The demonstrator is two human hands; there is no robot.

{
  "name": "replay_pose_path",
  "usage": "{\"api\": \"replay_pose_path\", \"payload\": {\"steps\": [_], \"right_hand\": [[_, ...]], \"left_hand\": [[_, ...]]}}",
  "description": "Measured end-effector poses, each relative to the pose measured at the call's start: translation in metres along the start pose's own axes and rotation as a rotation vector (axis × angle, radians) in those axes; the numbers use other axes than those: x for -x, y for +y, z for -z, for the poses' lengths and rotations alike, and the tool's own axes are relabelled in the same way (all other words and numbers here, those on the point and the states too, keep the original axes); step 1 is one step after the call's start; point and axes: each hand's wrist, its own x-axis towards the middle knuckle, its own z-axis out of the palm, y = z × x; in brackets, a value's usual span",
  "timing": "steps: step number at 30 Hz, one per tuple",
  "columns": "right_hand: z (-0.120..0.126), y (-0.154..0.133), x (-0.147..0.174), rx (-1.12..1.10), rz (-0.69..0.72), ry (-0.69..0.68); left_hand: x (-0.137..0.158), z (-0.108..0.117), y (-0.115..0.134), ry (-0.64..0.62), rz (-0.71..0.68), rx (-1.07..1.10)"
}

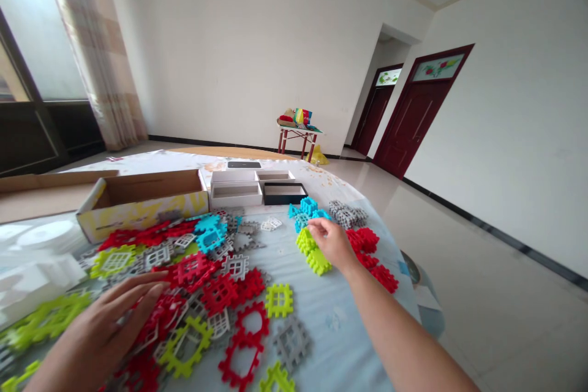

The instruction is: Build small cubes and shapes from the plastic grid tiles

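My left hand (108, 318) lies over a mixed pile of plastic interlocking pieces, its fingers stretched out above red pieces (160, 312). At the right, the fingers of my right hand (331, 242) are pinched at a small stack of lime-green interlocking pieces (316, 260); the fingertips touch the upper one. Just behind that hand sit blue pieces (309, 205). Grey pieces (348, 214) are grouped beyond it, and a red group (384, 277) lies to its right, partly hidden by the wrist. Between the hands are a lime-green square piece (279, 300) and red ring-shaped pieces (239, 360).
An open cardboard box (147, 208) stands behind the pile, beside white box trays (236, 194) and a black-edged tray (285, 193). A dark phone-like slab (244, 165) lies farther back. White plastic parts (37, 275) are heaped at left. The table's rounded edge (404, 257) runs along the right.
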Motion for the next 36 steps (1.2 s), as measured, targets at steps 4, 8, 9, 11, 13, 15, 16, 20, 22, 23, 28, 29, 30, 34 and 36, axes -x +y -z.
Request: {"api": "replay_pose_path", "payload": {"steps": [4,8,9,11,13,15,16,20,22,23,28,29,30,34,36], "right_hand": [[-0.031,-0.035,0.026,-0.043,0.084,-0.333],[-0.046,-0.047,0.04,0.037,0.147,-0.457],[-0.046,-0.047,0.042,0.057,0.152,-0.482],[-0.044,-0.047,0.046,0.088,0.162,-0.535],[-0.04,-0.045,0.05,0.117,0.176,-0.587],[-0.036,-0.044,0.054,0.144,0.191,-0.625],[-0.034,-0.043,0.055,0.152,0.2,-0.634],[-0.032,-0.042,0.057,0.15,0.194,-0.604],[-0.034,-0.041,0.057,0.161,0.173,-0.557],[-0.034,-0.041,0.057,0.174,0.164,-0.539],[-0.031,-0.041,0.058,0.221,0.179,-0.525],[-0.027,-0.041,0.058,0.225,0.164,-0.489],[-0.022,-0.041,0.056,0.233,0.136,-0.435],[0.002,-0.028,0.049,0.308,0.004,-0.181],[0.011,-0.017,0.047,0.346,-0.034,-0.116]], "left_hand": [[-0.002,0.009,0.006,-0.1,0.05,0.048],[-0.005,0.015,0.013,-0.094,0.08,0.062],[-0.005,0.016,0.013,-0.083,0.077,0.069],[-0.005,0.015,0.012,-0.07,0.068,0.079],[-0.004,0.014,0.01,-0.065,0.06,0.085],[-0.003,0.013,0.008,-0.062,0.051,0.085],[-0.003,0.012,0.007,-0.058,0.046,0.081],[-0.004,0.01,0.003,-0.038,0.013,0.064],[-0.003,0.008,0.0,-0.033,0.006,0.063],[-0.002,0.007,-0.002,-0.035,0.007,0.063],[0.001,0.001,-0.011,-0.048,0.027,0.069],[0.002,0.0,-0.012,-0.056,0.031,0.071],[0.002,0.0,-0.012,-0.061,0.033,0.075],[0.002,0.001,-0.011,-0.073,0.04,0.086],[0.002,0.001,-0.01,-0.074,0.054,0.085]]}}
